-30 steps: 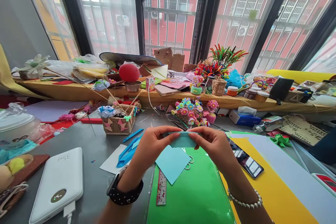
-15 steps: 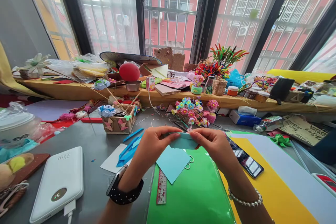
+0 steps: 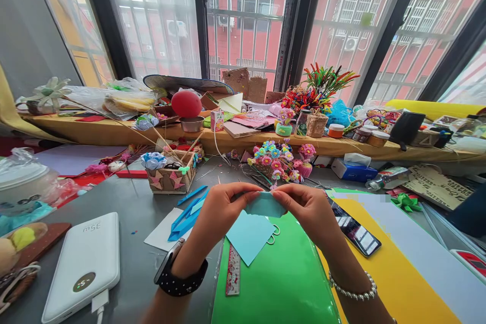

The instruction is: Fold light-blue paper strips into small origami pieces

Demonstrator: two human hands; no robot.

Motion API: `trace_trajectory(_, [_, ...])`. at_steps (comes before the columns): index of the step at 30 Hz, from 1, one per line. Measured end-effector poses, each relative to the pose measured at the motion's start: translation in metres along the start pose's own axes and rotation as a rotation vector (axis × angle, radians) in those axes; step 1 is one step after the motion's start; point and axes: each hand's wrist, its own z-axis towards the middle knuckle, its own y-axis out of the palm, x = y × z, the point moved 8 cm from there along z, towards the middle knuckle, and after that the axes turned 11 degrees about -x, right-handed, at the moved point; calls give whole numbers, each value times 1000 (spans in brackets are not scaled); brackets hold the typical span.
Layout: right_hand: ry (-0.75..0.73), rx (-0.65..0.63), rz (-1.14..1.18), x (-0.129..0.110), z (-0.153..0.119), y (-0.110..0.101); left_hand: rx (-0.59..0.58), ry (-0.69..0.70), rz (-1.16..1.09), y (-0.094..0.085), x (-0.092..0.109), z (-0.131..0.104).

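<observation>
Between both hands a folded piece of light blue paper [image 3: 266, 205] is held up over the green mat [image 3: 281, 278]. My left hand [image 3: 228, 207] pinches its left end between thumb and fingers. At the right end my right hand [image 3: 307, 207] pinches it the same way, the thumbs close together at the top edge. Below lies a light blue square sheet [image 3: 250, 238], turned cornerwise on the mat. Scissors [image 3: 273, 234] show only their handle loops beside the sheet. A patterned ruler [image 3: 233, 271] lies along the mat's left side.
Blue folded paper strips [image 3: 190, 215] and white paper [image 3: 161, 235] lie left. A white power bank [image 3: 85, 263] with a cable is at front left, a phone [image 3: 359, 230] on yellow paper at right. Behind stand a decorated box [image 3: 170, 179], yarn flowers [image 3: 273, 159] and a tissue pack [image 3: 353, 169].
Both hands keep their pinch on the folded paper. The right thumb and fingers have shifted slightly left along its top edge, and the paper has tilted a little.
</observation>
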Motion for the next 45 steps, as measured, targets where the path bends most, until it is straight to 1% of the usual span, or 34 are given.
trace_trajectory(4, [-15, 1, -61, -3, -1, 1, 18, 28, 22, 1, 3, -1])
trace_trajectory(10, [-47, 19, -152, -10, -3, 1, -4, 45, 27, 2, 6, -2])
trace_trajectory(13, [-80, 3, -187, -15, -4, 2, -11, 74, 85, 1, 11, -3])
trace_trajectory(19, [-139, -26, -278, -25, -6, 4, 45, 134, 223, 1, 20, -5])
trace_trajectory(24, [-154, -44, -291, -28, -6, 6, 96, 169, 321, -1, 24, -7])
trace_trajectory(28, [-153, -48, -275, -27, -6, 6, 117, 170, 366, -3, 25, -8])
trace_trajectory(31, [-143, -39, -262, -25, -6, 6, 147, 146, 383, -7, 24, -8])
trace_trajectory(35, [-129, 8, -261, -23, -5, 3, 142, 128, 340, -10, 22, -6])
trace_trajectory(39, [-82, 63, -189, -14, -4, -3, 140, 144, 326, -11, 21, -6])
trace_trajectory(42, [-55, 72, -166, -9, -3, -5, 156, 138, 340, -12, 21, -6])
trace_trajectory(45, [-57, 76, -190, -10, -3, -6, 187, 102, 361, -15, 18, -7])
